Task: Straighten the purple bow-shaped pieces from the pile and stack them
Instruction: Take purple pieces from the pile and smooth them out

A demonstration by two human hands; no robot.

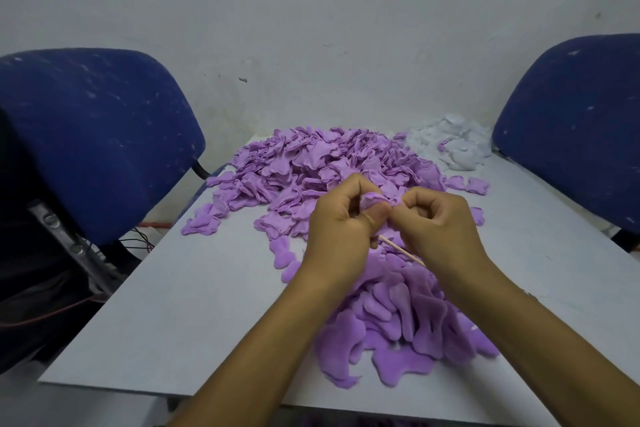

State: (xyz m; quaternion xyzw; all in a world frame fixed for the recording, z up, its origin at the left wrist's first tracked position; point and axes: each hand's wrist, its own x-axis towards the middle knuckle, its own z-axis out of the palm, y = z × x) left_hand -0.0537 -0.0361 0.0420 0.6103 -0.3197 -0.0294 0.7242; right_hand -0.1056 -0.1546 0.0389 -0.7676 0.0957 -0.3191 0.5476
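Both hands, left hand (341,218) and right hand (438,218), pinch one crumpled purple piece (375,199), its long axis unclear.

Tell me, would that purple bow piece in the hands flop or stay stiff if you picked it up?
Probably floppy: the purple piece crumples between the left hand and right hand. Likely light, since fingertips alone hold it. It looks fuzzy, so hardly slippery.

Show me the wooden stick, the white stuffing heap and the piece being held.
wooden stick (398,246), head view, mid-shaft below the hands
white stuffing heap (453,146), head view, its middle
held purple piece (372,199), head view, folded top
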